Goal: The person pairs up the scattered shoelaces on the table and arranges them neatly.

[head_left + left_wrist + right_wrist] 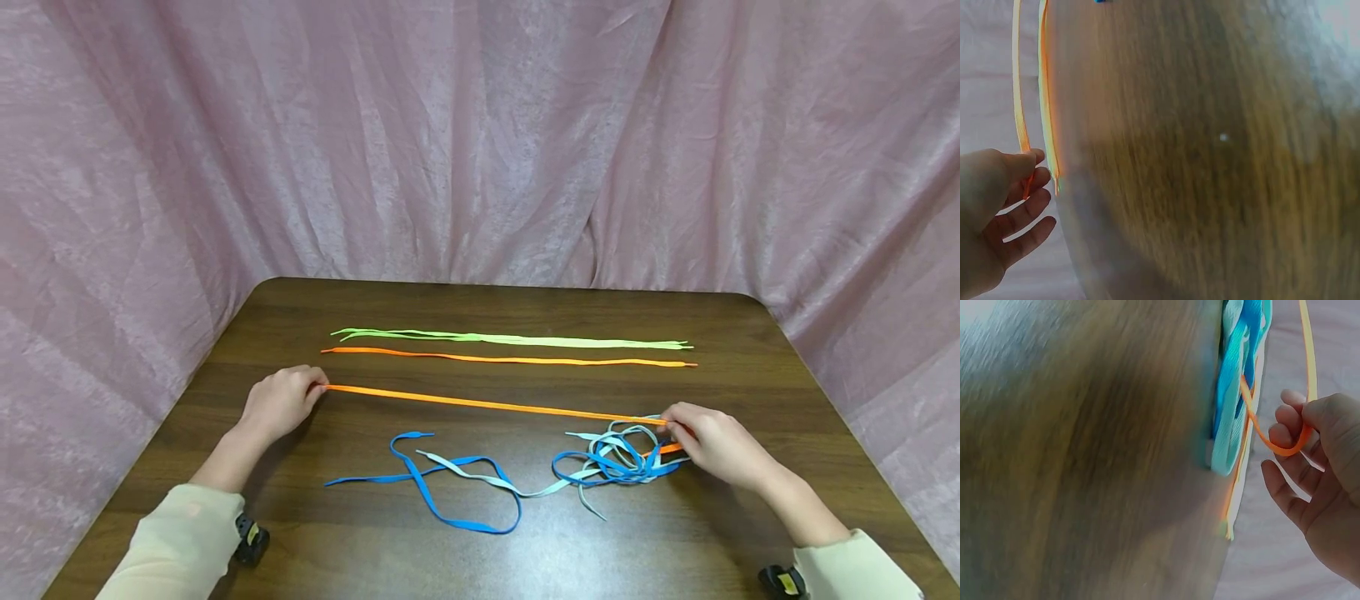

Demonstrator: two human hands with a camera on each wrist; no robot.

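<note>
Fingers of left hand [282, 402] and right hand [718, 443] pinch flat orange lace [480, 404], straight between, tail [1282, 450] curving below right.

In the head view, the bottom edge cuts off the 2 sleeves [176, 537], the right wrist's black device [782, 581] and the worktop [315, 558]. The left hand [281, 402] hides 1 end of the stretched orange lace [495, 406]; past the right hand [716, 442], the other end is lost in the blue tangle [626, 475]. The green laces [540, 341] lie too close to count. In the left wrist view, the top edge crops a blue scrap [1099, 0], and a pale speck [1224, 137] is too small to identify.
</note>
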